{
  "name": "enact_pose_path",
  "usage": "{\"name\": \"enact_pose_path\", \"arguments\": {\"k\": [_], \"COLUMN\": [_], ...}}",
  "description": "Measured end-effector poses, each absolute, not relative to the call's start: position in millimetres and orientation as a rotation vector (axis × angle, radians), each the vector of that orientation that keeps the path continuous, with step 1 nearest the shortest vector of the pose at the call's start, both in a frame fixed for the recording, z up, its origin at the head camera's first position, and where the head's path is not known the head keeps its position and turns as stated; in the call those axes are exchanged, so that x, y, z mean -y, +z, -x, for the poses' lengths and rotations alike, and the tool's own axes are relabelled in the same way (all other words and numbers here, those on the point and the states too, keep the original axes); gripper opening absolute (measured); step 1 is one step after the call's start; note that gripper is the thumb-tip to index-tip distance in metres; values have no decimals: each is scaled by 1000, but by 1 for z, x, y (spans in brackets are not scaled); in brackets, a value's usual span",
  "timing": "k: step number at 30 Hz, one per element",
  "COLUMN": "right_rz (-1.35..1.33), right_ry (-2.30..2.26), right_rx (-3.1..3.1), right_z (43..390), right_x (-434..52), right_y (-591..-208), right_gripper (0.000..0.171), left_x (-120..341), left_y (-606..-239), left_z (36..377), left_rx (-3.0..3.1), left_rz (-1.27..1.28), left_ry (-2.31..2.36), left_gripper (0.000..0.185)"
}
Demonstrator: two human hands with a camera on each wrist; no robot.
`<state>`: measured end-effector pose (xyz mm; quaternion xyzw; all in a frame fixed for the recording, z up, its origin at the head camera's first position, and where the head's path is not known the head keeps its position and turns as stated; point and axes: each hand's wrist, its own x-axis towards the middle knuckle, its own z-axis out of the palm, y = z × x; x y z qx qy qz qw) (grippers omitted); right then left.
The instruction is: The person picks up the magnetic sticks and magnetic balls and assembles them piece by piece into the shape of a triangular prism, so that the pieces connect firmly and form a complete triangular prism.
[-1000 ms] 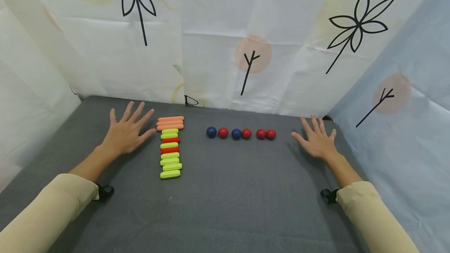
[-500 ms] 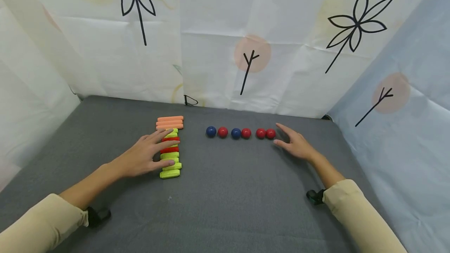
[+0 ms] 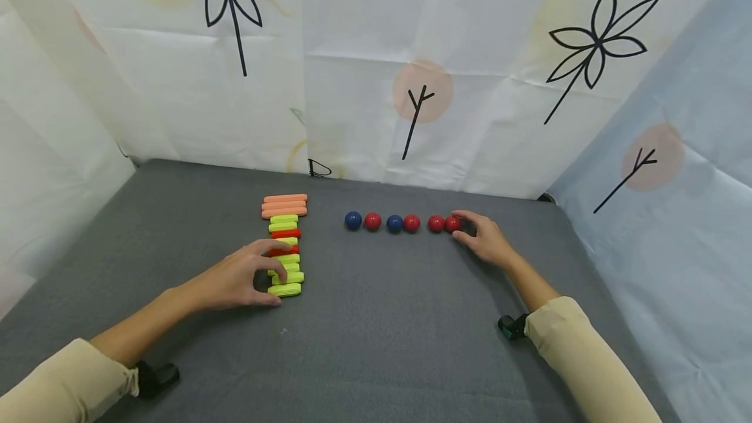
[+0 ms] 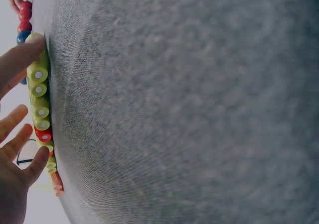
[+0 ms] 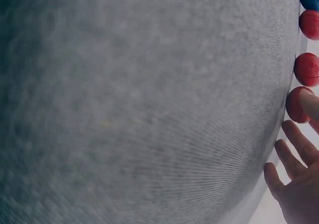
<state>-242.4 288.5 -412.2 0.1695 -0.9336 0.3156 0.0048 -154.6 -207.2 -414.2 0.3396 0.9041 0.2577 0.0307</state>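
Observation:
My left hand bends its thumb and index finger around the nearest yellow-green rod, at the front end of a column of rods. In the left wrist view the thumb overlaps this rod, which has a white spot on its end. My right hand holds its thumb and index finger on opposite sides of the rightmost red ball. The right wrist view shows the thumb over that ball, with the other fingers spread apart. Both things lie on the grey cloth.
Behind the nearest rod run more yellow-green rods, two red rods and several orange rods. Left of the gripped ball sit another red ball, then mixed red and blue balls. White patterned curtains bound the back and sides.
Both hands have come inward from spread, flat poses. My left hand has lowered to the column's near end; my right hand has closed around the rightmost red ball. Rods and balls stay put.

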Motion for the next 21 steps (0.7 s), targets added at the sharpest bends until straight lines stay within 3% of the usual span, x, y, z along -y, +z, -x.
{"name": "enact_pose_path", "arguments": {"k": [9,21], "right_rz": [-510,-779], "right_ry": [957,963], "right_rx": [2944,3014], "right_z": [238,209], "right_x": [-288,-291], "right_y": [-408,-399], "right_gripper": [37,30], "left_x": [206,166], "left_y": [-414,-407], "left_z": [151,159], "left_rx": [-2834,-2776], "left_rz": [-1203,-1186], "left_ry": [720,961], "left_gripper": [27,20]}}
